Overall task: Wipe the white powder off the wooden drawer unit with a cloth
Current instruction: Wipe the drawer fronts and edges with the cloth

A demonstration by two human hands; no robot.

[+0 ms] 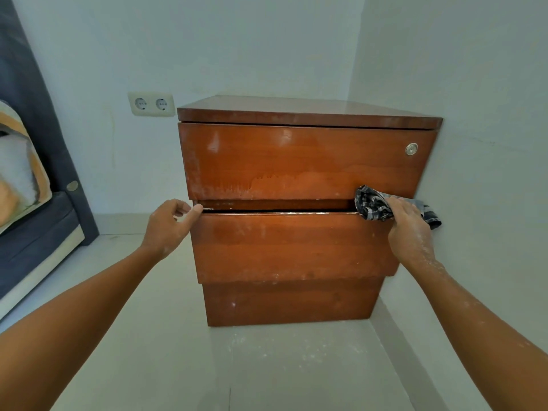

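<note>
A reddish-brown wooden drawer unit (296,161) with three drawer fronts stands in the room's corner. White powder smears the lower part of its top drawer (267,185) and speckles the fronts below. The middle drawer (290,244) is pulled out slightly. My left hand (170,225) grips that drawer's top left corner, thumb on the edge. My right hand (407,223) presses a dark checked cloth (372,203) against the right end of the gap between top and middle drawers. Powder dusts my right wrist.
A double wall socket (151,104) sits left of the unit. A dark mattress or sofa with a patterned pillow (17,173) lies at the far left. White walls close in behind and on the right. Powder specks dot the pale tiled floor (281,354).
</note>
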